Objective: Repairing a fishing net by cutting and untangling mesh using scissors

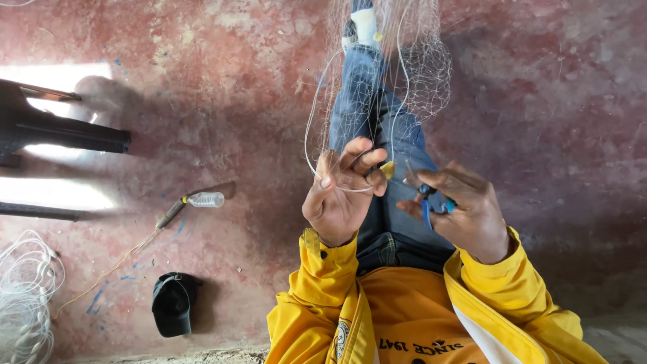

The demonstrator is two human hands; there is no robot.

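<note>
My left hand [340, 192] is raised over my lap, its fingers pinched on a thin white line and a small yellow piece [388, 169] of a fine fishing net [404, 64]. The net drapes over my outstretched leg in blue jeans [367, 111] up to my foot. My right hand [458, 205] sits just right of the left, closed on a small blue-handled tool [427, 202] whose metal tip points toward the yellow piece. Both wrists wear yellow jacket sleeves.
A small clear plastic bottle [205, 199] lies on the reddish floor beside a thin stick [170, 214]. A black cap [172, 305] lies lower left. Coiled white line [23, 303] sits at the left edge. Dark furniture legs [64, 135] stand at upper left.
</note>
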